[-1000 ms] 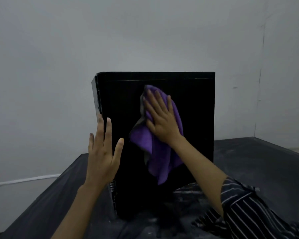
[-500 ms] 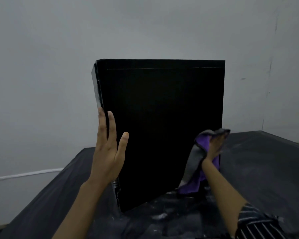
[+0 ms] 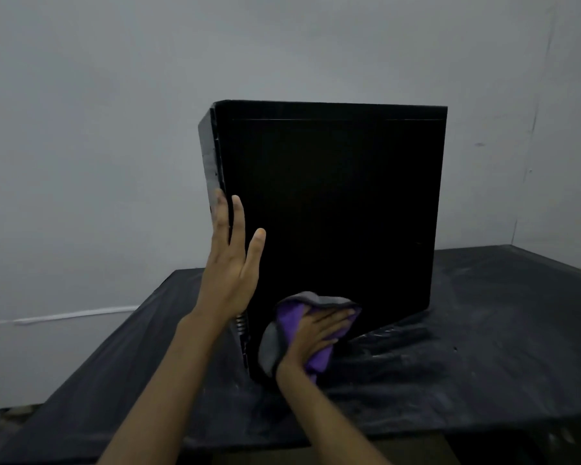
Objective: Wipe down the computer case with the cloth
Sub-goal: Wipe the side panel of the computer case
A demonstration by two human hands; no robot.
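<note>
Now, case: one black computer case (image 3: 332, 209), upright on the counter, its broad side panel facing the camera and its narrow front edge turned to the left; the far top corner leans slightly left in this wide view.
Cloth: one purple cloth (image 3: 319, 354) with a grey underside, pressed against the lower left part of the side panel, just above where the case meets the counter; a grey fold curls over the top and down the left side.
Right hand: right hand (image 3: 319, 333) lies flat on the cloth, fingers straight and pointing right, palm pushing the cloth onto the panel; grip wide, nothing curled round the fabric that I can see.
Left hand: left hand (image 3: 232, 263) upright against the front left edge of the case, fingers straight and pointing up, thumb out over the side panel; grip wide, bracing and not clasping.
Containers: the case is the only enclosure in view; closed on the sides shown, contents hidden.
Counter: one dark counter (image 3: 483, 347) under a black sheet, dusty with pale streaks and wrinkled just right of the cloth.
Wall: grey wall (image 3: 98, 129) behind, with a pale strip (image 3: 64, 317) running along it low on the left.
Count: one case, one cloth, two hands, two bare forearms.
</note>
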